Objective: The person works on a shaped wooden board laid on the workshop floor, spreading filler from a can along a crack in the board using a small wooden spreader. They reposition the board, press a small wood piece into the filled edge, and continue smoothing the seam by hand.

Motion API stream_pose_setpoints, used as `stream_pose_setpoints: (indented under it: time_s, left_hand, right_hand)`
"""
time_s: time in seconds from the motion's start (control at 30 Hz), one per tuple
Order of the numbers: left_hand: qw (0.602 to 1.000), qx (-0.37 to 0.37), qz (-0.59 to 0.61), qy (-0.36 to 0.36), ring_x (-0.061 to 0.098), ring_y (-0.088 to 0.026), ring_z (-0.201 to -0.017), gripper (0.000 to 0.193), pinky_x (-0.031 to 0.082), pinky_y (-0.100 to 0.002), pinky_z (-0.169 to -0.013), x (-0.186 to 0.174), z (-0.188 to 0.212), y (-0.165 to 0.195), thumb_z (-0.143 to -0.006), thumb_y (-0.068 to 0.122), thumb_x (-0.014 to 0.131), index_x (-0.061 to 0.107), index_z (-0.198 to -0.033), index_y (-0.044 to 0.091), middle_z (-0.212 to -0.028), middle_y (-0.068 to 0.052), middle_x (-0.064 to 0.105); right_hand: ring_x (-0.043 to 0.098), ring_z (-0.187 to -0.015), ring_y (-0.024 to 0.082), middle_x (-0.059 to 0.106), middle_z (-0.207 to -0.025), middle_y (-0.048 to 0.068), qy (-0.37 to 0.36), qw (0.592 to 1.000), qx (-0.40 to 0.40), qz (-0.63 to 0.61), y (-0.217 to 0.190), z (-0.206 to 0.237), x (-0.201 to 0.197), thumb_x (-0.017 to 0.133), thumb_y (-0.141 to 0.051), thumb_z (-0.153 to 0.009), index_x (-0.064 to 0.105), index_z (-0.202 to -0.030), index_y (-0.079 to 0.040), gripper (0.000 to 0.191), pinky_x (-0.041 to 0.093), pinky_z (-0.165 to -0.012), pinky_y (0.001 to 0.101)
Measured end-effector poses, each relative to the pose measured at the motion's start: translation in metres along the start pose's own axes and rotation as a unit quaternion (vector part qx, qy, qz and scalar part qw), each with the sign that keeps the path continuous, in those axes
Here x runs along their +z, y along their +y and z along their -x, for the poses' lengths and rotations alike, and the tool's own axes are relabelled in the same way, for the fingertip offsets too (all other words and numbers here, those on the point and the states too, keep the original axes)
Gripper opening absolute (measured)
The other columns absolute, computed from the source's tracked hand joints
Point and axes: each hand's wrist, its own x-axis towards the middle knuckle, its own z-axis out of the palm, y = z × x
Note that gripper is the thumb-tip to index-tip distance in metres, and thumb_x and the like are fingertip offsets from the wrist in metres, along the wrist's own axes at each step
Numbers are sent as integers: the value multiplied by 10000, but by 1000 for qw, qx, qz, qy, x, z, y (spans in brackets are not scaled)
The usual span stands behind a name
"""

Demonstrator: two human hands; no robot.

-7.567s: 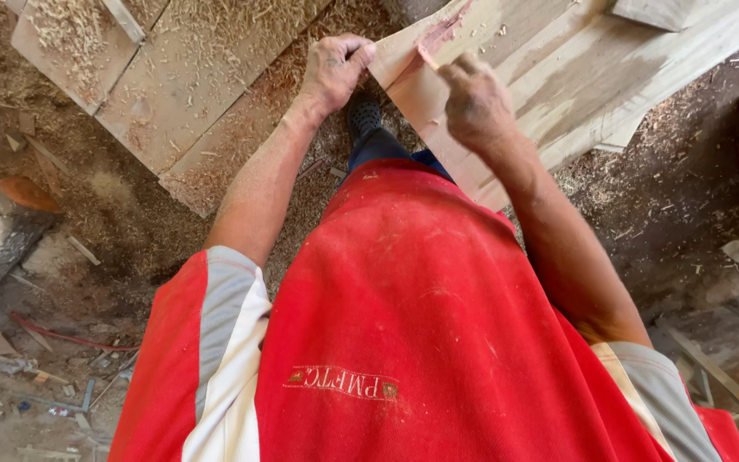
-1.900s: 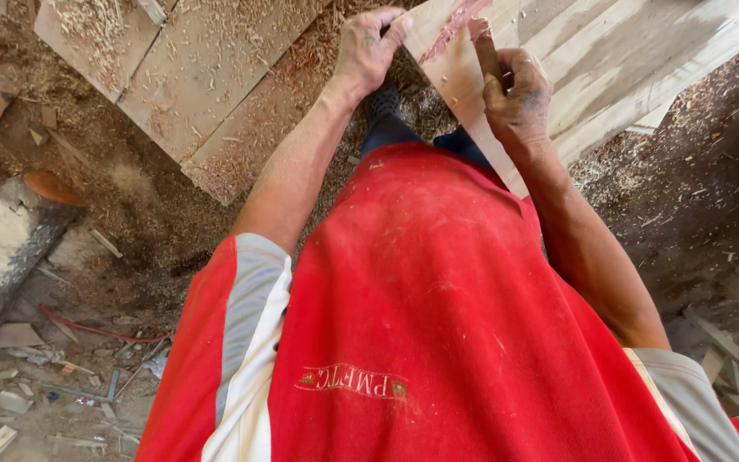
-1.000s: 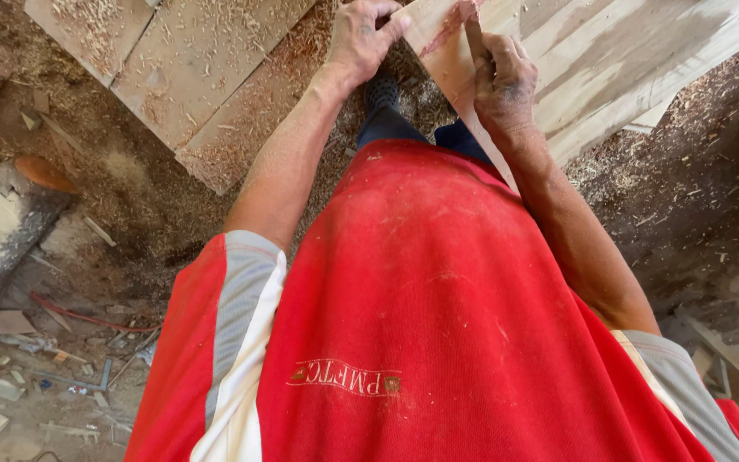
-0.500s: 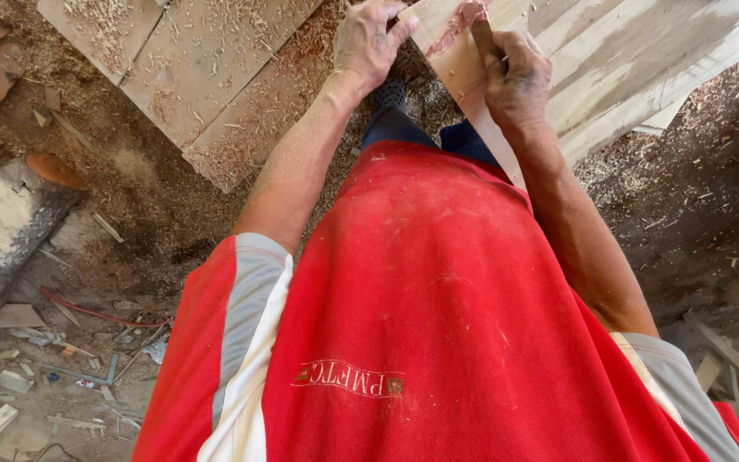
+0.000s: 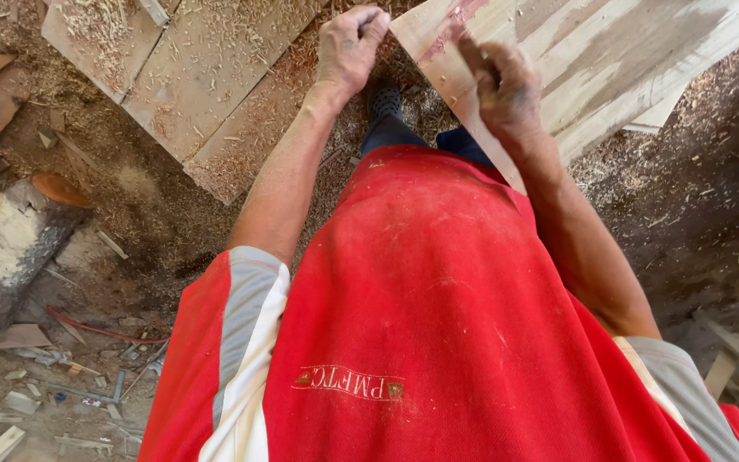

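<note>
Evidently both my hands, left [image 5: 348,47] and right [image 5: 502,81], pinch the pale, flat wooden board [image 5: 609,60] at its near corner (stiff, probably splintery).

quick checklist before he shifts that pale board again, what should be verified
1. Left hand on the corner of the pale board: ok, fingers curl at the corner.
2. Right hand on the board's near edge: ok, resting on it.
3. Firm grip: cannot tell, palms hidden.
4. Foot out from under the board: not ok, it is right beside the corner.
5. Floor underfoot: not ok, sawdust and scraps all over.
</note>
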Motion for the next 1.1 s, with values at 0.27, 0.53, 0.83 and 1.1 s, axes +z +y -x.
stream_pose_setpoints:
  time_s: [0.27, 0.53, 0.83, 1.1]
  left_hand:
    - [998, -36, 48, 5, 705, -126, -742, 257, 618, -298, -662, -2, 18, -15, -1007, 307, 664, 772, -1103, 94, -900, -45, 780]
    - [999, 9, 39, 31, 753, -208, -864, 290, 592, -367, -798, 2, 31, -18, -989, 270, 688, 767, -1110, 20, -953, -138, 783]
    - [994, -96, 28, -32, 726, -203, -787, 280, 567, -363, -745, 0, 53, -20, -974, 270, 661, 774, -1091, 42, -862, -115, 773]
    - [990, -134, 40, -33, 724, -174, -763, 295, 573, -340, -738, 7, 57, -19, -955, 275, 679, 767, -1141, 64, -848, -93, 777]
  right_hand:
    - [692, -858, 280, 673, -987, 141, 53, 995, -64, 57, 10, -6, 6, 651, 80, -979, 680, -1117, -28, 178, 571, -715, 408]
    - [676, -804, 285, 674, -964, 134, -12, 996, -83, -26, 3, 0, -1, 652, 67, -993, 687, -1128, -27, 169, 562, -678, 425]
    - [665, -838, 302, 673, -955, 141, 73, 996, -21, 49, 6, -23, -22, 662, 43, -1013, 696, -1081, -39, 111, 544, -703, 434]
    - [660, -870, 365, 665, -951, 163, 123, 988, -70, 58, 13, -45, -43, 669, 84, -926, 686, -1054, -23, 167, 534, -761, 461]
